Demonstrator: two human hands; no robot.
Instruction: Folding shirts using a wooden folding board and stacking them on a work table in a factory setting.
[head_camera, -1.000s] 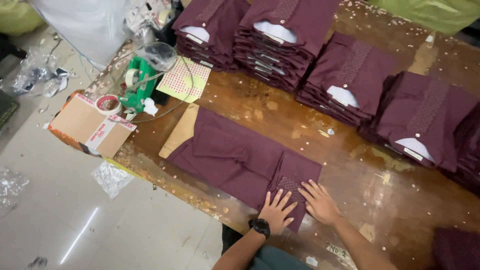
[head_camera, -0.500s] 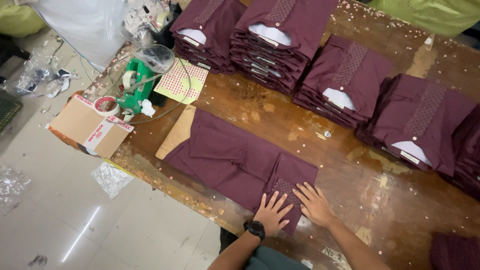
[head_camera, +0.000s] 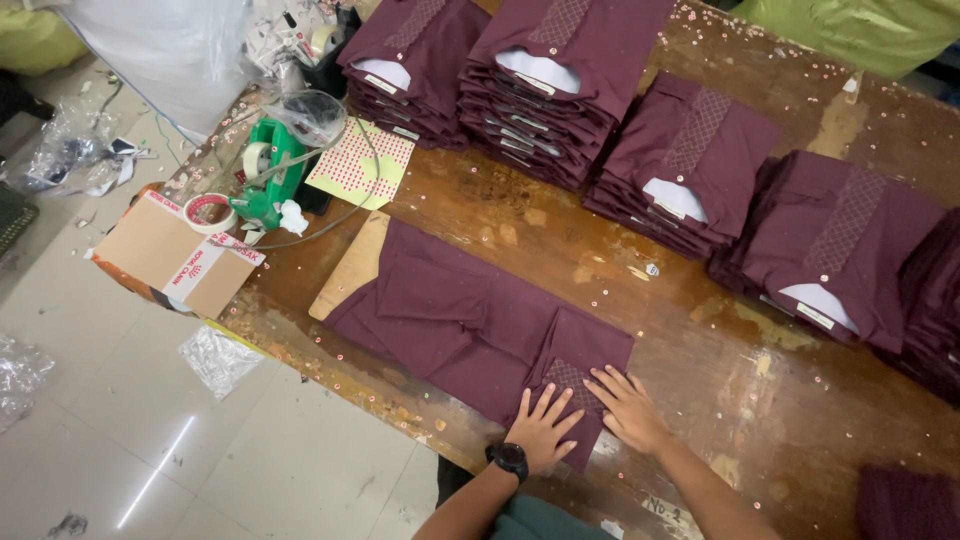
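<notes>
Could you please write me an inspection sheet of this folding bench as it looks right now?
Surface: worn brown wooden table, stained, dotted with small pale round specks.
Job's things: dark maroon patterned shirt lying flat, one end folded, over a tan cardboard sheet.
Clutter: stacks of folded maroon shirts along the far edge; green tape dispenser; yellow sheet of red dot stickers; roll of tape on a brown cardboard box.
Grippers: left hand, black wristwatch on its wrist, and right hand, both pressed flat on the shirt's folded end.
Cables: thin cord looping by the dispenser.
Surroundings: pale tiled floor with crumpled clear plastic bags.
</notes>
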